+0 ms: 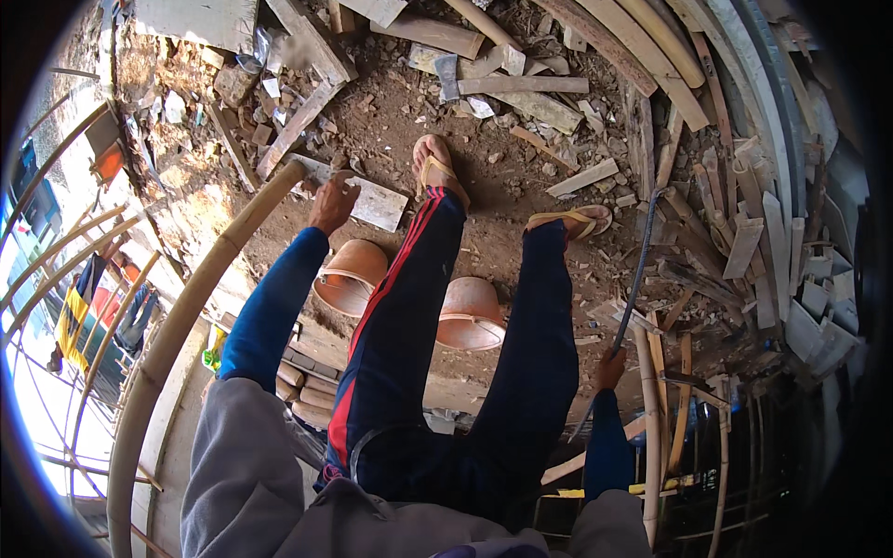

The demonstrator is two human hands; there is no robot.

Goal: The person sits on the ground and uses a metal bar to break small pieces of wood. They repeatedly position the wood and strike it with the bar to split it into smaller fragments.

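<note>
Left hand [333,203] seemingly at board [379,205] edge.

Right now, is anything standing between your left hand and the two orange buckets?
Nothing visible stands between the left hand and the nearer orange bucket. The left trouser leg crosses the way to the farther orange bucket.

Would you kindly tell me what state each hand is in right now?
Left hand: open, fingers loosely curled near the pale board; nothing visibly held.
Right hand: closed around the long dark rod.
</note>
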